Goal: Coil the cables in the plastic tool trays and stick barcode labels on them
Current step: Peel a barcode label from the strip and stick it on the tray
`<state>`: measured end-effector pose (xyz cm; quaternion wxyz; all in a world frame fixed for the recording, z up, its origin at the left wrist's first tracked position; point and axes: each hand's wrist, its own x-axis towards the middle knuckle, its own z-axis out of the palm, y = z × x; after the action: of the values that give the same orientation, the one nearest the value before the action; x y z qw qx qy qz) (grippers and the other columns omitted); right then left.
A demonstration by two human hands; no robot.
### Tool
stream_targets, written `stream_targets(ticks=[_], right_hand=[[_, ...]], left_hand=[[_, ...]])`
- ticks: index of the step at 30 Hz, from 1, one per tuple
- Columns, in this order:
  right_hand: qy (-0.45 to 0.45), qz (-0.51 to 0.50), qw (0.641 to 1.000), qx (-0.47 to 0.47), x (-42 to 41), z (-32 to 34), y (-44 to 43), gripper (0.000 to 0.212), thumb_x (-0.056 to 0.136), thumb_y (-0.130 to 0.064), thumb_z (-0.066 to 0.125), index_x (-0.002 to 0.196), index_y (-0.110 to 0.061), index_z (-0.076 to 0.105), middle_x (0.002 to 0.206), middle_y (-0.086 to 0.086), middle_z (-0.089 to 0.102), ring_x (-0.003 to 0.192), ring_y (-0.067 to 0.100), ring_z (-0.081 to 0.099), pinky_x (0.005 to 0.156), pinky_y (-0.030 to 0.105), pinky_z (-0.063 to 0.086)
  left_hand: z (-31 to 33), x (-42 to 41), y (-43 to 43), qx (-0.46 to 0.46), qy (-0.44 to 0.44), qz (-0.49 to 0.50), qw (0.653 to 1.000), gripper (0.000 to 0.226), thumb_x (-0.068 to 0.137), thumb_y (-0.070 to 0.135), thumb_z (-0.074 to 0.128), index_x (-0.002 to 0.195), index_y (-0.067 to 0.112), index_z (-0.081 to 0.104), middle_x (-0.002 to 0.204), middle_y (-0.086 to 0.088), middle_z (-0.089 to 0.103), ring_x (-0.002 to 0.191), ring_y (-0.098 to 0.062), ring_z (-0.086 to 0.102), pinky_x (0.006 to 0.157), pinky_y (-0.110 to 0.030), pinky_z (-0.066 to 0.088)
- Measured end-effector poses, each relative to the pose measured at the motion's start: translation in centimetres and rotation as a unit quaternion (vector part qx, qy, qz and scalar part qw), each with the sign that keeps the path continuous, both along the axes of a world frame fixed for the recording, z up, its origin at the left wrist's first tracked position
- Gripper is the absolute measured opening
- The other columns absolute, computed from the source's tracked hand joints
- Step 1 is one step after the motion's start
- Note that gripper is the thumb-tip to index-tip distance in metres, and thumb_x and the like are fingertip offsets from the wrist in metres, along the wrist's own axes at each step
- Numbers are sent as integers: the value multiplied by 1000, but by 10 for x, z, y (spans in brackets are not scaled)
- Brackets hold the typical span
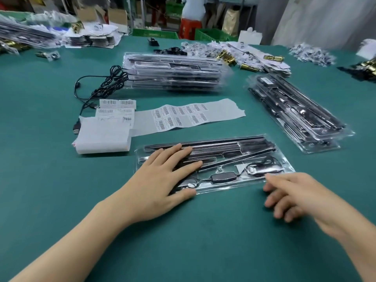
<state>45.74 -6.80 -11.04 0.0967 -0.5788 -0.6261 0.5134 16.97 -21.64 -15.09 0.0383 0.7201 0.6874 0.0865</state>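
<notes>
Clear plastic lay under the left hand (pixel 160 180), pressed flat on the left end of the tray (pixel 223 190); the right hand (pixel 293 198) hovered empty, loosely curled, at its near right edge. Light, bendy, slick, I judged: hold the rims. Its limp cable (pixel 262 169) lay in its right end; labels (pixel 183 117) beyond.

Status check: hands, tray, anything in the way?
Left hand flat on the tray; right hand loose at its near edge, holding nothing. Cable lies in the tray. Label strip just beyond, nothing between.
</notes>
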Motion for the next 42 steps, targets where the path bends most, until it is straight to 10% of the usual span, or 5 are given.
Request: stream_targets(ticks=[8,17,26,32,42], right_hand=[[22,109,881,460,-92,-1,19,11,99,-31,61,90,-26,65,90,-14,66,87,9,59,79,29,45],[10,144,886,441,-147,-37,54,14,102,-26,60,96,-14,66,106,-1,55,103,17,50,83,29,40],[87,109,906,400,-142,-38,59,9,100,-23,64,92,-19,63,102,-7,52,100,12,49,80,20,32],[110,88,915,379,-141,-37,62,13,100,-25,62,88,-25,57,102,-9,52,99,11,51,76,21,33],[179,61,920,343,-140,-32,60,20,100,-39,62,87,-24,66,95,-13,58,95,7,56,84,25,43]], left_hand=[[3,1,2,-41,9,-3,999,67,97,76,16,157,53,-2,169,18,-13,152,-6,-23,128,-39,-5],[58,-18,59,3,-102,49,994,46,95,66,45,129,40,63,131,18,52,128,-5,42,111,-37,32],[37,-41,235,-56,-88,219,970,86,93,57,63,160,21,24,160,-9,36,147,-33,32,116,-51,33],[22,-47,250,-26,-79,235,968,95,74,68,76,153,35,36,143,-1,50,136,-28,41,112,-53,33],[44,-64,220,153,-458,185,856,28,97,17,70,124,23,69,101,0,73,78,-8,66,69,-30,55]])
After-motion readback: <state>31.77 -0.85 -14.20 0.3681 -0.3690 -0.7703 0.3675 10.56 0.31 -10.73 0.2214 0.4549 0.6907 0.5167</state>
